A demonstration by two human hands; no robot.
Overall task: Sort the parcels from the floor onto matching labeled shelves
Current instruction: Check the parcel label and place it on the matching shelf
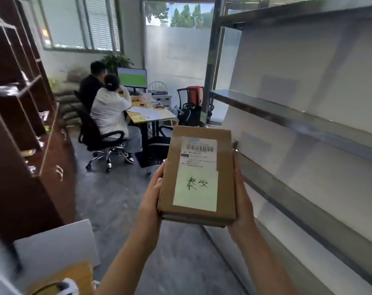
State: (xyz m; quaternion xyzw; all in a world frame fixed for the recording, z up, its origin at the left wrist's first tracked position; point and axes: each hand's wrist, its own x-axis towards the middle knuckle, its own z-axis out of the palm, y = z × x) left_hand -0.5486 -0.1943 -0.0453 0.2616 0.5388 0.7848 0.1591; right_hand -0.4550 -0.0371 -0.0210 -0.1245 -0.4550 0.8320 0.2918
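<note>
A grey floor (108, 199) runs past a tall dark brown cabinet (15, 145) on the left to a light wooden desk (153, 114), where two people (109, 109) sit, the nearer on a black swivel chair (93, 135), facing a green-lit monitor (132, 77) at the desk's far edge. Daylight comes through windows with blinds (78, 22) and a frosted glass panel (176, 56) with trees showing above it. A potted plant (117, 60) stands behind the monitor, and a red-backed chair (194, 95) stands near the desk's right edge.

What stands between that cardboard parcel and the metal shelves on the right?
Nothing visible. The left hand and right hand hold the parcel by its sides, and the metal shelves beside it are open-fronted, with only air between.
</note>
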